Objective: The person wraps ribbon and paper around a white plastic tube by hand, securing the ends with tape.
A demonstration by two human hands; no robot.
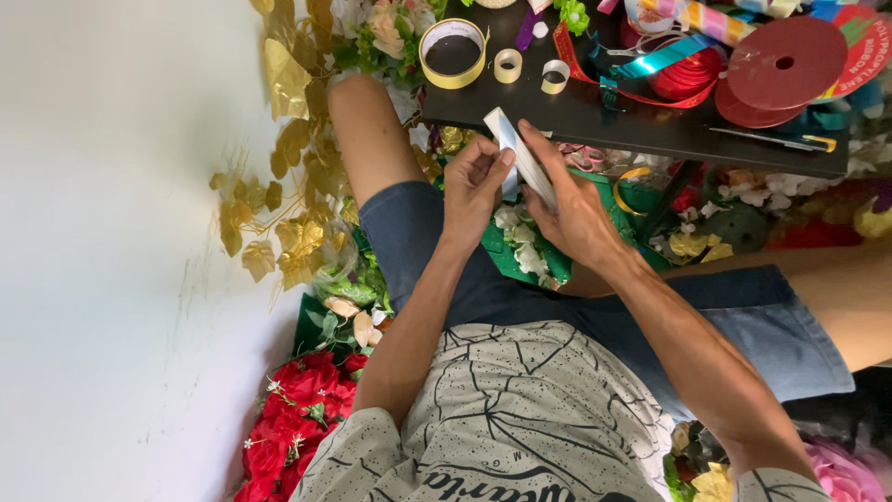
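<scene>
My left hand (474, 186) and my right hand (576, 209) meet over my lap, just below the front edge of a low black table (595, 121). Together they hold a narrow strip of white ribbon (516, 149), folded and slanting up to the left. My left fingertips pinch its lower side while my right fingers lie along its length. Under my hands lie white artificial flowers (522, 242) on green material. I sit on the floor in blue shorts and a patterned grey shirt.
On the table stand a yellow tape ring (452, 53), two small ribbon rolls (507, 65), red ribbon spools (785, 63), coloured ribbons and scissors (771, 139). Gold leaves (288, 186), red artificial roses (302, 409) and pink and yellow flowers (836, 474) crowd the white floor (111, 251).
</scene>
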